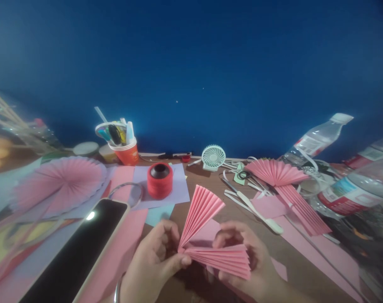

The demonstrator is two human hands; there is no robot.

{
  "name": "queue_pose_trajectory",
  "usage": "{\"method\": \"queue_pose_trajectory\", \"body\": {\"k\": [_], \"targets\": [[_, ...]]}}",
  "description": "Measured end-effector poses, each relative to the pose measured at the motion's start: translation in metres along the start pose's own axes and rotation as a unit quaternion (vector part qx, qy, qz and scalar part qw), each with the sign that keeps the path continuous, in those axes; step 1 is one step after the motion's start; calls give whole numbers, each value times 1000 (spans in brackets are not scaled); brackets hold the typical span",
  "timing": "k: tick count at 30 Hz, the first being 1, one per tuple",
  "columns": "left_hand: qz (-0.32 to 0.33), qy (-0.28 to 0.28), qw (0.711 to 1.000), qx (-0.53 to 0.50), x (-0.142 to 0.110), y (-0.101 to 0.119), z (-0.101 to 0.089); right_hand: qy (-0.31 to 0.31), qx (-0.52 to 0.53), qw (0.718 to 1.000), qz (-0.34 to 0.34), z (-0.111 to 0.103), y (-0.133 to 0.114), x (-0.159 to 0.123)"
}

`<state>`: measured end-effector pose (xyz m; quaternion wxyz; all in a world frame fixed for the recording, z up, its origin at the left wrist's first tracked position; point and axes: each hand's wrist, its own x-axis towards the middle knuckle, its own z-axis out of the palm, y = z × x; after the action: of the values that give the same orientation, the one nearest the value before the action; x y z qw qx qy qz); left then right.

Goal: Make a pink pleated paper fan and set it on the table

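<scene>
A pleated pink paper fan (200,210) is spread into two wings that meet at a pinched fold. My left hand (153,256) is closed on that fold, thumb in front and fingers behind. Around the lower wing curls my right hand (248,256), its thumb below and fingers above the pleats. The upper wing stands up free, fanned toward the back. Under the fan lies a flat pink paper piece (207,233), partly hidden by the hands and pleats.
At left are a phone (74,248) and a round pink fan (62,181). Behind stand a red tape roll (160,185), a pen cup (125,151) and a small fan (213,157). On the right are a cutter (257,212), a pleated fan (276,171) and plastic bottles (320,136).
</scene>
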<state>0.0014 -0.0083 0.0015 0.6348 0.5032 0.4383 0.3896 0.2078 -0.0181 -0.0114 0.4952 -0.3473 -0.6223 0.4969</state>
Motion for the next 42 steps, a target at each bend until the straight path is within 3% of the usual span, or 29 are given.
{"method": "queue_pose_trajectory", "body": {"k": [4,7,12,14,23,42], "targets": [[54,48,992,106,-5,-8,0,-58,-61,995,-56,-2,-13,9],[113,78,960,245,-8,-9,-1,-59,-69,993,-73,0,-16,12],[161,-4,921,354,-7,-5,-2,-24,-54,997,-59,1,-9,8],[170,-16,914,367,-6,-4,-3,-16,-50,997,-51,1,-8,6],[221,37,877,425,-7,-1,-3,-31,-40,998,-37,4,-15,8],[181,19,886,427,-7,4,-1,-30,-52,996,-69,3,-14,9]]}}
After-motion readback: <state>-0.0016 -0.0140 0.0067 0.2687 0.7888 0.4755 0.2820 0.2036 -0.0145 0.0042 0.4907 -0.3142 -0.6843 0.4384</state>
